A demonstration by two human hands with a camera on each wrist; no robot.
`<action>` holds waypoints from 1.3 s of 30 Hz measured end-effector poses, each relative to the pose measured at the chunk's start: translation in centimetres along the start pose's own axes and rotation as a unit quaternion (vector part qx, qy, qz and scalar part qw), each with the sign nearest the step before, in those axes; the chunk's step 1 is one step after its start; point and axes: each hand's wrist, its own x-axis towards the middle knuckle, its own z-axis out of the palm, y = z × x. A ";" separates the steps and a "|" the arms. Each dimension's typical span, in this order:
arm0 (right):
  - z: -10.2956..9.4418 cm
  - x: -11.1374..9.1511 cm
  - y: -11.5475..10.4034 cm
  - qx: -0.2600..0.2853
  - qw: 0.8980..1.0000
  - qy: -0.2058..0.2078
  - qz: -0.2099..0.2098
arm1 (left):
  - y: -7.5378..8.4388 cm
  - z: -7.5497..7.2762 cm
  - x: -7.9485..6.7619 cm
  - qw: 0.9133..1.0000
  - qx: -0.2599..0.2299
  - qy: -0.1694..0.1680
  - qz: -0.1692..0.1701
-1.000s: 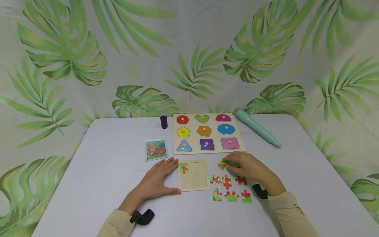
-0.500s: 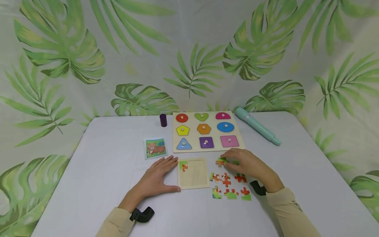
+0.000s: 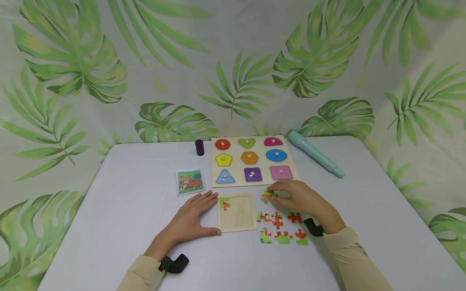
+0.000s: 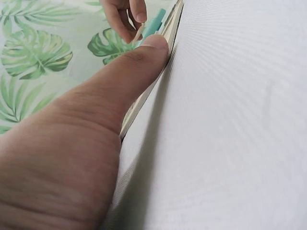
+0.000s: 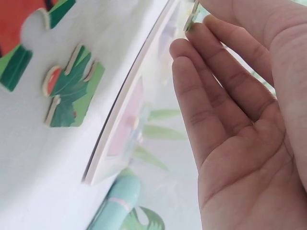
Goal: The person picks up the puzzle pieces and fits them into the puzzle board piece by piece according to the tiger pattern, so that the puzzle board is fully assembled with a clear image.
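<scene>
My right hand (image 3: 302, 198) pinches an orange-and-green jigsaw piece (image 3: 267, 195) between thumb and fingertips, raised above the table. The piece's edge (image 5: 193, 17) shows at the fingertips in the right wrist view. A square wooden puzzle tray (image 3: 238, 220) lies to the left, with one jigsaw piece in its upper left corner (image 3: 224, 203). My left hand (image 3: 191, 218) lies spread along the tray's left side, its thumb (image 4: 144, 55) at the lower left corner. Several loose pieces (image 3: 283, 237) lie right of the tray. A green corner piece (image 5: 74, 88) is hidden behind my right hand in the head view.
Behind the tray lies a shape board (image 3: 233, 151) with knobbed coloured shapes. A tiger picture card (image 3: 191, 182) sits at its left, below a dark purple cylinder (image 3: 199, 148). At the back right is a mint-green pen-shaped tube (image 3: 316, 154).
My right hand has lifted the jigsaw piece and moved it slightly left, towards the tray. My left hand stays in place at the tray. The head view has shifted a little.
</scene>
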 end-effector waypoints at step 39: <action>-0.5 1.9 -2.7 0.019 1.000 -0.012 -0.019 | 0.0 0.0 0.0 1.000 -0.006 0.008 0.004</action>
